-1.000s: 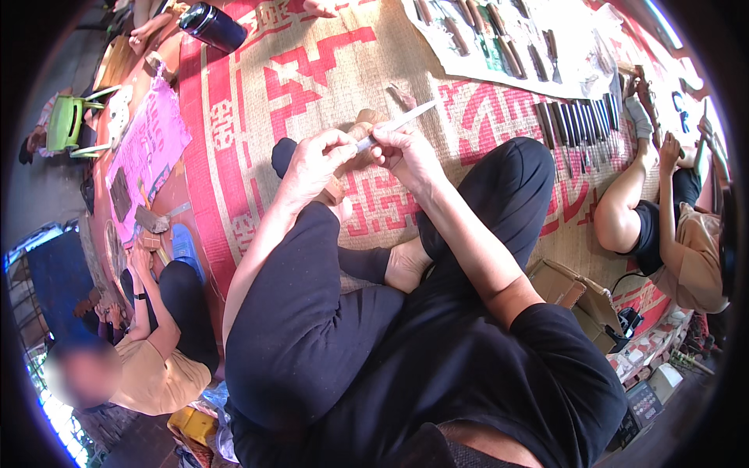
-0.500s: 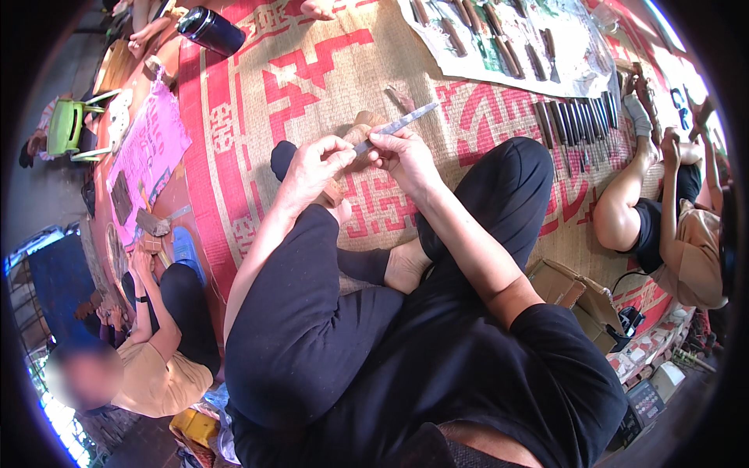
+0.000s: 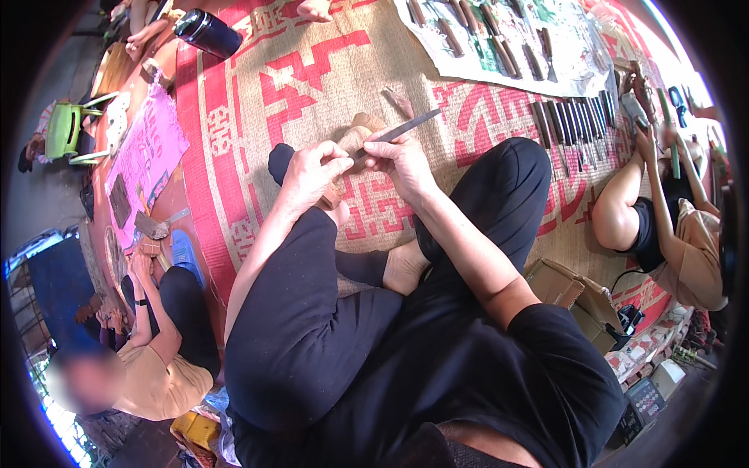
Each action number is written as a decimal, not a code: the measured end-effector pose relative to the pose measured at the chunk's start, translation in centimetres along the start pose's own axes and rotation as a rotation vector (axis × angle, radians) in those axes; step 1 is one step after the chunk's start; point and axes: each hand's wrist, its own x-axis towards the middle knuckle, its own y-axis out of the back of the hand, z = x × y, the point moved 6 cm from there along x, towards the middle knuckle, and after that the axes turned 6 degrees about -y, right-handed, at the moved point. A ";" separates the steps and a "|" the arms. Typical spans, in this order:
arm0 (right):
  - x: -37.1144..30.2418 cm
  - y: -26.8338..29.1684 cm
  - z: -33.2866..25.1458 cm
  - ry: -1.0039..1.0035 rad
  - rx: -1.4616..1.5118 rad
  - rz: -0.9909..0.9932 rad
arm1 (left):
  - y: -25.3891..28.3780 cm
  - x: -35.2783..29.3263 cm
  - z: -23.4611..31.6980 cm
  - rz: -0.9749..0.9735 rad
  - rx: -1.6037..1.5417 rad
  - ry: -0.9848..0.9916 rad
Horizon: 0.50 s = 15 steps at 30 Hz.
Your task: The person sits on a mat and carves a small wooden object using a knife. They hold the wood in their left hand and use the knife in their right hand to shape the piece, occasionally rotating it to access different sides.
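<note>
A narrow, flat dark-grey metal strip (image 3: 411, 124), perhaps a blade or a file, is held slantwise between my hands above the mat. My left hand (image 3: 312, 173) pinches its lower end near my knee. The thumb and fingers of my right hand (image 3: 400, 161) close around its middle, and the far end sticks out up to the right. Behind my hands rests a rounded tan wooden piece (image 3: 353, 139), partly covered by them. A reddish-brown wooden block (image 3: 333, 195) shows just below my left hand, beside my foot.
On the red-and-straw mat (image 3: 312, 47), a white sheet (image 3: 468, 66) bears several wooden-handled tools. A row of dark-handled tools (image 3: 573, 123) lies nearer. A cardboard box (image 3: 573, 300) stands at my right, a black bottle (image 3: 207, 33) far left. Co-workers sit on both sides.
The strip has turned from a bright face to a darker, narrower look and its tip sits slightly lower. My hands stay nearly in place. The co-worker at right now holds up a green stick-like thing.
</note>
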 end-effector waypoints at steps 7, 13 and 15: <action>0.7 2.8 -1.9 0.085 0.054 0.090 | 1.3 0.0 0.5 0.166 -0.031 -0.049; 1.2 7.2 -4.5 0.173 0.076 0.271 | 2.9 1.4 -3.0 0.188 0.019 0.003; 1.1 7.6 -4.7 0.183 0.014 0.270 | 1.8 2.4 -3.8 0.021 0.136 0.075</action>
